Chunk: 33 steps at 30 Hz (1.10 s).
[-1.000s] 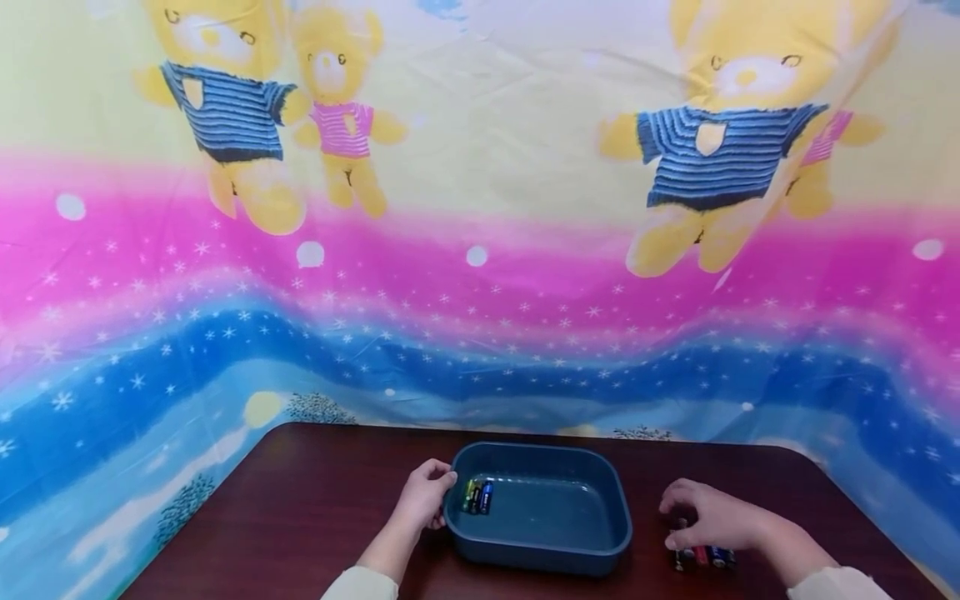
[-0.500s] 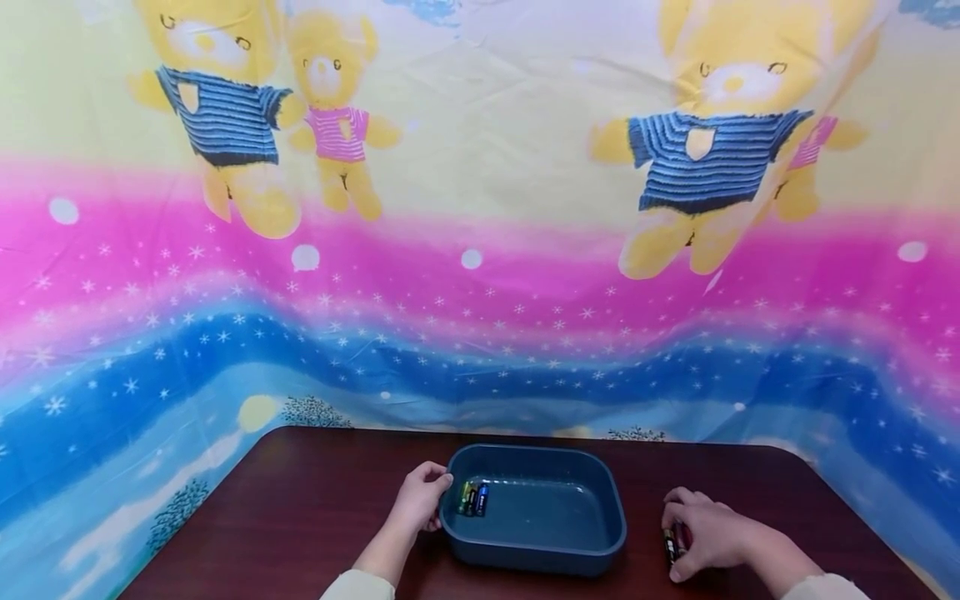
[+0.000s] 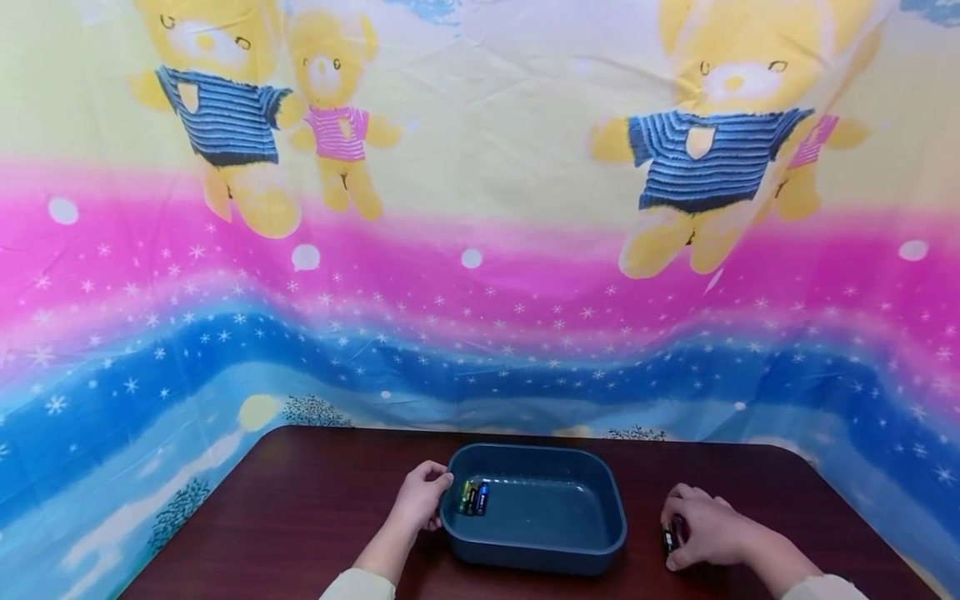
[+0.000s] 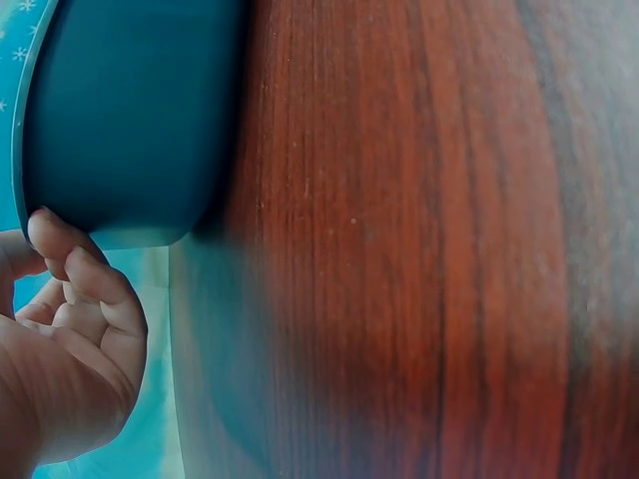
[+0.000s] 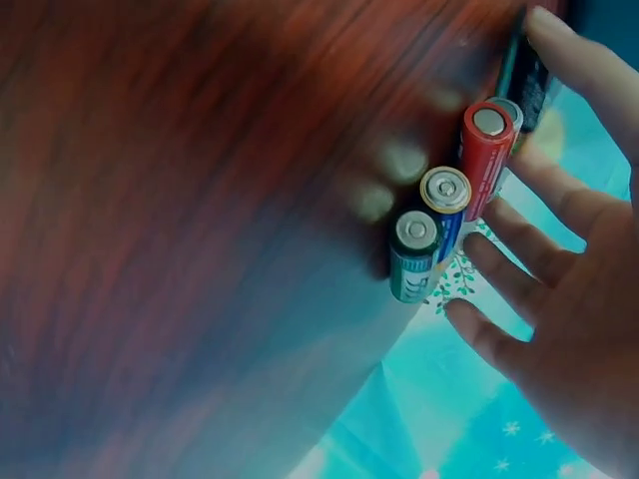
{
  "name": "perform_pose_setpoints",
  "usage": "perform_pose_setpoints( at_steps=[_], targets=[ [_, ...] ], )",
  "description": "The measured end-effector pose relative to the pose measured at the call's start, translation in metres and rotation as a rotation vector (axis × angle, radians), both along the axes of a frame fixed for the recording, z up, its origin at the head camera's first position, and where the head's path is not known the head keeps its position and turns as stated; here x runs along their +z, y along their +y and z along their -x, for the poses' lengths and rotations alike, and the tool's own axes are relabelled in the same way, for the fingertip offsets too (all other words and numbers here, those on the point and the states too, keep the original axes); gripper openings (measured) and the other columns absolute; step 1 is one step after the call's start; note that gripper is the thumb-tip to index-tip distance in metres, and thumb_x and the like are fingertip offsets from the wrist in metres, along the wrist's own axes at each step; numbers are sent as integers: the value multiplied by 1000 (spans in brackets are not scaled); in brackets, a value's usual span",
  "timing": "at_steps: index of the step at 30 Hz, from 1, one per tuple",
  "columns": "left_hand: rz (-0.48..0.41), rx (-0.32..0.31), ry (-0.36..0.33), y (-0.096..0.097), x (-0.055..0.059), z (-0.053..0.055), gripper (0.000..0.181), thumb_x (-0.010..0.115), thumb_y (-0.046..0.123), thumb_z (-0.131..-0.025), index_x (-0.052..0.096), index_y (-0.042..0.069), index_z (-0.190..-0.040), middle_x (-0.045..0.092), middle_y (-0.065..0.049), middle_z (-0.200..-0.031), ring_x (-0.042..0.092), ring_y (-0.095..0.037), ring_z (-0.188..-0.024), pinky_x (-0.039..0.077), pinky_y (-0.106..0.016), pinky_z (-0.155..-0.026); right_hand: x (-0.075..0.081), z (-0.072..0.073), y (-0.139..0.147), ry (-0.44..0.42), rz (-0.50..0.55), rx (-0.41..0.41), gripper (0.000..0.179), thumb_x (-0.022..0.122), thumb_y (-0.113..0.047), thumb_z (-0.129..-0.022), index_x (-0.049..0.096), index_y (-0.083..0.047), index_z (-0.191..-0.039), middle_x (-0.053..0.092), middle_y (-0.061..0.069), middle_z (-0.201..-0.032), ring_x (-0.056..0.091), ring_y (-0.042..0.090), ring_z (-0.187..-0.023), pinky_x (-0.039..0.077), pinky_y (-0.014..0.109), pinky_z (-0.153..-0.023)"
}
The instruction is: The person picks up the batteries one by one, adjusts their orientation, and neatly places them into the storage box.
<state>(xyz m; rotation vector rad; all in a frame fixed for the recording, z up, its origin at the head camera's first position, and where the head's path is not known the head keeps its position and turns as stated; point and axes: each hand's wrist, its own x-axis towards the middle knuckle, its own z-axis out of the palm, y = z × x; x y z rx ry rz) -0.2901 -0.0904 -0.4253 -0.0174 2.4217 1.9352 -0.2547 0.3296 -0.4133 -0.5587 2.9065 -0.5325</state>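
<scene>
A deep blue-grey plastic tray (image 3: pixel 534 558) stands on the table. My left hand (image 3: pixel 418 498) grips its left rim between thumb and fingers, at the tray's corner in the left wrist view. Inside, against the left end, several batteries (image 3: pixel 473 498) lie side by side. To the right of the tray, my right hand (image 3: pixel 711 527) pinches a black battery (image 5: pixel 531 95) between thumb and forefinger. Beside it in a row, the right wrist view shows a red battery (image 5: pixel 484 155), a blue battery (image 5: pixel 451 228) and a dark green battery (image 5: pixel 410 267), with the other fingers spread near them.
The dark red-brown wooden table (image 3: pixel 300 500) has rounded back corners. A cloth (image 3: pixel 480 317) printed with bears and snowflakes hangs right behind its back edge and around the sides.
My right hand has come down over the battery row, and its thumb and forefinger have closed in on the black battery. The left hand still holds the tray rim.
</scene>
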Motion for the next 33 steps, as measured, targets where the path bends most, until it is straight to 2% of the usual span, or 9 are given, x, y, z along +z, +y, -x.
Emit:
perform_pose_setpoints(
  at_steps=[2, 5, 9, 12, 15, 19, 27, 31, 33],
  targets=[
    [2, 0, 0, 0, 0, 0, 22, 52, 17, -95, 55, 2, -110, 44, -7, -62, 42, -15, -40, 42, -24, -40, 0, 1, 0, 44, 34, -26, 39, 80, -40, -66, 60, -19, -93, 47, 1, -103, 45, 24, -90, 36, 42, -70],
    [5, 1, 3, 0, 0, 0, 22, 52, 17, -94, 55, 2, -110, 47, -9, -64, 42, -15, -39, 42, -24, -40, 0, 4, 1, 66, 175, -78, 44, 80, -34, -68, 61, -11, -101, 50, 7, -110, 48, 33, -100, 43, 45, -74],
    [11, -2, 11, 0, -1, 1, 21, 52, 16, -94, 54, 1, -109, 54, -15, -73, 41, -14, -39, 41, -24, -39, 3, 6, -1, -55, 560, -226, 60, 78, -17, -74, 49, 5, -122, 48, 25, -120, 46, 44, -110, 48, 45, -79],
    [17, -1, 18, 0, 0, 1, 21, 51, 16, -94, 54, 1, -108, 57, -18, -80, 41, -14, -39, 40, -24, -39, 6, 7, -3, -134, 830, -319, 69, 71, -6, -78, 33, 10, -134, 43, 28, -126, 49, 37, -112, 48, 40, -83],
    [22, 5, 20, 1, -1, 1, 20, 51, 16, -94, 55, 2, -108, 57, -18, -81, 41, -14, -39, 40, -24, -39, 7, 9, -4, -179, 989, -334, 70, 66, 1, -80, 27, 11, -137, 46, 20, -123, 53, 22, -105, 46, 35, -85],
    [18, 8, 13, 1, -1, 0, 20, 52, 16, -94, 55, 2, -108, 57, -18, -80, 41, -14, -39, 41, -24, -39, 7, 12, -4, -232, 1112, -306, 71, 64, 7, -79, 25, 11, -138, 51, 6, -112, 54, 9, -95, 47, 31, -85],
    [2, 1, 9, 2, 0, -1, 20, 51, 16, -94, 54, 2, -108, 56, -17, -77, 42, -14, -39, 41, -24, -40, 11, 13, -10, -268, 1152, -278, 76, 62, 9, -79, 17, 13, -140, 49, 8, -116, 54, 8, -96, 46, 31, -87],
    [2, 4, 7, 1, 1, -1, 19, 52, 16, -94, 55, 2, -107, 56, -18, -78, 42, -14, -39, 41, -24, -39, 15, 14, -13, -293, 1177, -241, 75, 61, 9, -79, 17, 11, -140, 50, 6, -112, 55, 10, -95, 46, 30, -86],
    [4, 4, 9, 1, 0, -1, 18, 52, 16, -94, 55, 2, -106, 57, -18, -78, 42, -14, -39, 41, -24, -39, 16, 15, -14, -311, 1200, -218, 72, 61, 9, -80, 22, 7, -140, 51, 5, -110, 56, 12, -95, 46, 30, -86]
  ],
)
